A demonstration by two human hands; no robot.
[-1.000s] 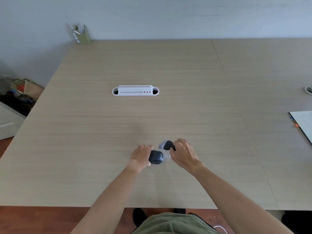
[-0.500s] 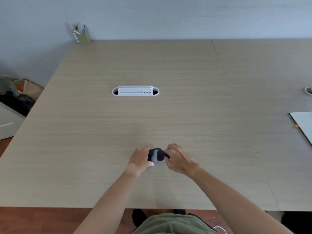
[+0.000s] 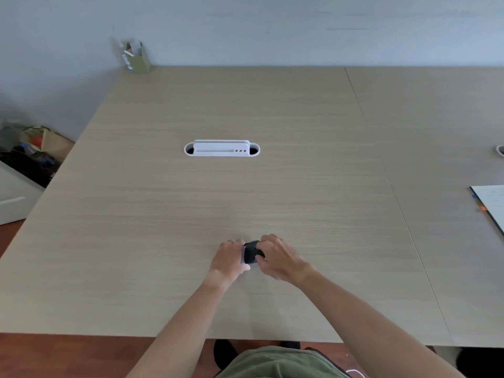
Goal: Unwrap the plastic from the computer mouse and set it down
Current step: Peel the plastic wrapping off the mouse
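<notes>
A small black computer mouse (image 3: 251,254) sits between my two hands, low over the wooden table (image 3: 245,192) near its front edge. My left hand (image 3: 229,258) grips its left side, where a pale strip of clear plastic (image 3: 242,256) shows against the black. My right hand (image 3: 278,256) holds its right side with fingers curled over the top. Most of the mouse is hidden by my fingers.
A white cable port cover (image 3: 221,149) is set into the table's middle. A green pen holder (image 3: 137,57) stands at the far left corner. A notebook (image 3: 491,204) lies at the right edge. Bags (image 3: 30,148) sit on the floor to the left.
My hands have closed together on the mouse. A second earlier they were apart with the dark parts spread between them; now the mouse is one compact shape between both hands.
</notes>
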